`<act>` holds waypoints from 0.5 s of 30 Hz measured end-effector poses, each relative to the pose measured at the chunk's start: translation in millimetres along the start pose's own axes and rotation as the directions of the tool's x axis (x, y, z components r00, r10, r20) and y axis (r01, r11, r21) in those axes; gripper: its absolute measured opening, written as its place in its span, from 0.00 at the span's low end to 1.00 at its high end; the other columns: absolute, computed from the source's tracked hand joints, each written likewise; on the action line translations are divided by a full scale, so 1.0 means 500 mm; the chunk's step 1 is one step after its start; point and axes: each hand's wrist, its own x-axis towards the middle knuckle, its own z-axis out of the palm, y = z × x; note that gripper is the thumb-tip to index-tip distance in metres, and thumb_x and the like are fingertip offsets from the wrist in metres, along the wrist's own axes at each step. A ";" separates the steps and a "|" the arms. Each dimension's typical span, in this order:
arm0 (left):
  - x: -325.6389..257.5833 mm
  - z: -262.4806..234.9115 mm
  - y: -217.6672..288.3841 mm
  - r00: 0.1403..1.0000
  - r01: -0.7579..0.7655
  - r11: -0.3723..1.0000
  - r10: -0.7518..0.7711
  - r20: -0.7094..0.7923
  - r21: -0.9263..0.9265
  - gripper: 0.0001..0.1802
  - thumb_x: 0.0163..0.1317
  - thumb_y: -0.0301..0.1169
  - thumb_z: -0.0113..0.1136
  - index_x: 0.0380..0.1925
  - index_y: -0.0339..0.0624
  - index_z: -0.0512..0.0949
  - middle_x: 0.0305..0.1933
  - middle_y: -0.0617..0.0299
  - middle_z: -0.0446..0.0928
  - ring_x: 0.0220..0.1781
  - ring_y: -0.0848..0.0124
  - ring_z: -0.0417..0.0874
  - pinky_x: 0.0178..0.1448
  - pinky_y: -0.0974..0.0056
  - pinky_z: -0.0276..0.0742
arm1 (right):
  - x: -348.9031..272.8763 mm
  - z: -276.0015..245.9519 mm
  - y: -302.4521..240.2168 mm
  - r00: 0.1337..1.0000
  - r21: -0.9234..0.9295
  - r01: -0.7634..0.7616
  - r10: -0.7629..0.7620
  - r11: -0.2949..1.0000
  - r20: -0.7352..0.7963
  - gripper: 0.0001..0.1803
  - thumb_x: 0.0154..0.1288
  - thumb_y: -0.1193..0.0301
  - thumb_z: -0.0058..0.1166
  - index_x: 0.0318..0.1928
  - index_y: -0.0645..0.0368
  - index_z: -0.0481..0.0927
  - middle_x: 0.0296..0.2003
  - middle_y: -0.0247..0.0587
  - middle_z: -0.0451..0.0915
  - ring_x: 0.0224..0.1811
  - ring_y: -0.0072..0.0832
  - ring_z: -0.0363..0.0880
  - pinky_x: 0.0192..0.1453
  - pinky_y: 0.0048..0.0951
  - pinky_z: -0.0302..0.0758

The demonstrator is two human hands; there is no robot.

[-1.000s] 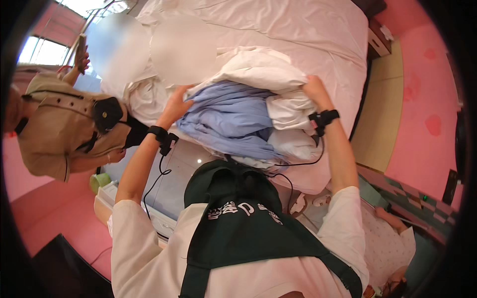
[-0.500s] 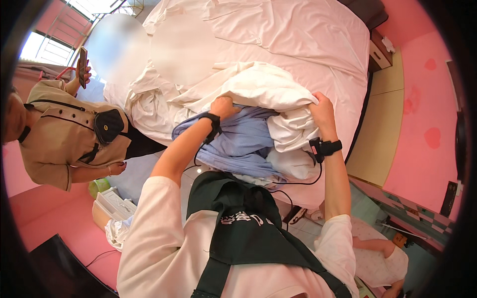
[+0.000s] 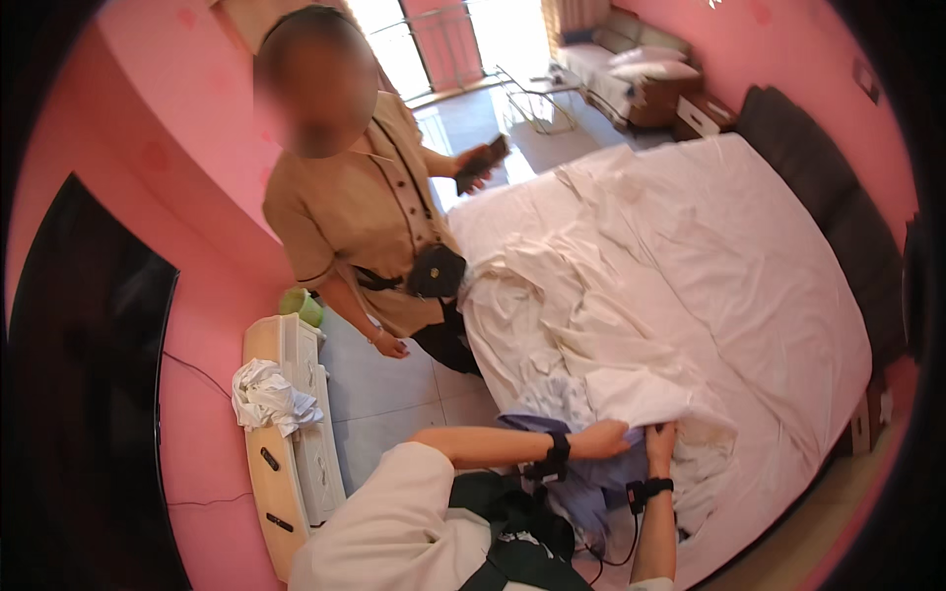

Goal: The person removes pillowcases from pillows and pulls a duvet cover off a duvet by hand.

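Observation:
A rumpled white sheet (image 3: 641, 383) is bunched on the near part of the bed. My left hand (image 3: 599, 439) is closed on the near edge of this sheet, and the wrist wears a black strap. Close to its right, my right hand (image 3: 661, 443) also grips the sheet's edge, its fingers partly covered by the folds. Below and between the hands, a blue cloth (image 3: 581, 492) hangs partly hidden by my forearms.
The bed (image 3: 778, 256) with a dark headboard (image 3: 823, 187) fills the right side. A person (image 3: 365, 217) holding a phone (image 3: 482, 164) stands at its left. Behind them are a pale cabinet (image 3: 325, 463) with a white cloth (image 3: 273, 396), a green bin (image 3: 302, 306) and a wall television (image 3: 89, 374).
My view has swung left and up toward the person and the windows. Both hands have come closer together, still holding the sheet's edge, which now lies lower.

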 end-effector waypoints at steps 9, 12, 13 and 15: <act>-0.168 -0.273 0.149 0.916 -0.335 0.942 0.331 0.226 -0.021 0.09 0.50 0.29 0.51 0.31 0.37 0.71 0.21 0.48 0.72 0.26 0.56 0.75 0.31 0.59 0.70 | 0.173 -0.324 0.189 0.782 -0.337 -0.330 0.055 0.882 -0.621 0.30 0.55 0.59 0.53 0.50 0.69 0.61 0.50 0.56 0.66 0.51 0.45 0.65 0.54 0.34 0.62; -0.202 -0.369 0.105 0.980 -0.182 0.901 0.200 0.007 -0.394 0.10 0.53 0.27 0.50 0.36 0.36 0.72 0.25 0.55 0.73 0.29 0.74 0.72 0.36 0.68 0.68 | 0.133 -0.443 0.285 0.746 -0.327 -0.322 0.025 0.888 -0.666 0.30 0.57 0.59 0.49 0.52 0.71 0.61 0.50 0.55 0.66 0.51 0.45 0.65 0.55 0.33 0.60; -0.203 -0.382 0.089 0.977 -0.186 0.897 0.213 0.023 -0.402 0.10 0.53 0.27 0.50 0.36 0.36 0.72 0.25 0.55 0.73 0.29 0.74 0.72 0.36 0.68 0.68 | 0.115 -0.455 0.324 0.856 -0.734 -0.379 -0.087 0.563 -0.509 0.30 0.57 0.59 0.49 0.52 0.71 0.61 0.49 0.56 0.67 0.51 0.45 0.65 0.56 0.34 0.60; -0.204 -0.392 0.064 0.995 -0.097 0.896 0.077 -0.065 -0.432 0.10 0.54 0.27 0.50 0.36 0.37 0.73 0.27 0.58 0.73 0.31 0.79 0.70 0.37 0.71 0.67 | 0.100 -0.435 0.360 0.950 -0.951 -0.296 -0.081 0.087 -0.303 0.30 0.58 0.59 0.49 0.53 0.71 0.61 0.48 0.56 0.68 0.52 0.44 0.65 0.56 0.34 0.59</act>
